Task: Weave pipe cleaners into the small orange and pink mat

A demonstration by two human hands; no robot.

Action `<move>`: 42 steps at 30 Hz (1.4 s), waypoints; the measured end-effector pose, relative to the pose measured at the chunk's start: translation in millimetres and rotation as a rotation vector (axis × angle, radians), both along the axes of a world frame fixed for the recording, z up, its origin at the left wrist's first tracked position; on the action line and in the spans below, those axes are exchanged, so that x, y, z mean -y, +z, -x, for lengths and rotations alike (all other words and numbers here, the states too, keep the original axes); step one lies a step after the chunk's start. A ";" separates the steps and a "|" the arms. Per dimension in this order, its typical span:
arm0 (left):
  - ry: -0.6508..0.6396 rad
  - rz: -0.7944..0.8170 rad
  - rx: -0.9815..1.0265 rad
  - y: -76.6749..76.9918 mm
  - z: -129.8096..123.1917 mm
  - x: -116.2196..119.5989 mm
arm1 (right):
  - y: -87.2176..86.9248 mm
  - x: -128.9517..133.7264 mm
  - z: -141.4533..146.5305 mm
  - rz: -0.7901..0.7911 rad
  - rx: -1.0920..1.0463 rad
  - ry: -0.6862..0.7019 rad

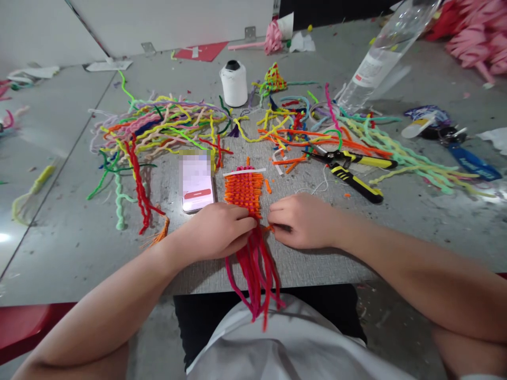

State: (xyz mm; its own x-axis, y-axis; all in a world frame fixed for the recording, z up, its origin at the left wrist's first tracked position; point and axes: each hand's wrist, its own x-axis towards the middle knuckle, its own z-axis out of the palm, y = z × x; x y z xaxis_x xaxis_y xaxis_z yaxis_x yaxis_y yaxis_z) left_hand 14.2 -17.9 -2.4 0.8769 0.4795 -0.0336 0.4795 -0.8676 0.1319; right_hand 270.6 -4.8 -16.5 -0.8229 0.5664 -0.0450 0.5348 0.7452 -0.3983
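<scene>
Pressing curled left fingers (247, 224) onto the fuzzy, ribbed orange-and-pink weave (243, 195), flat on the table just beyond the grip; pinching a thin orange strand (270, 228) in right fingertips (273, 219).

My left fingers (246, 224) cover part of the weave (243, 191). The bottle (376, 63) leaves the view above the tabletop's (317, 269) far edge.
</scene>
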 end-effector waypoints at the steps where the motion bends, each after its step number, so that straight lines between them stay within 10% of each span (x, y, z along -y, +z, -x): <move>1: -0.001 -0.006 0.014 0.1 -0.4 0.1 | -0.4 -0.1 0.0 0.007 0.000 -0.001; 29: 0.008 -0.038 0.100 -6.9 0.4 2.6 | 1.5 9.1 7.9 0.218 -0.115 -0.211; 42: 0.095 0.038 0.192 -9.8 -1.2 2.2 | 9.6 4.1 1.0 0.181 -0.048 0.001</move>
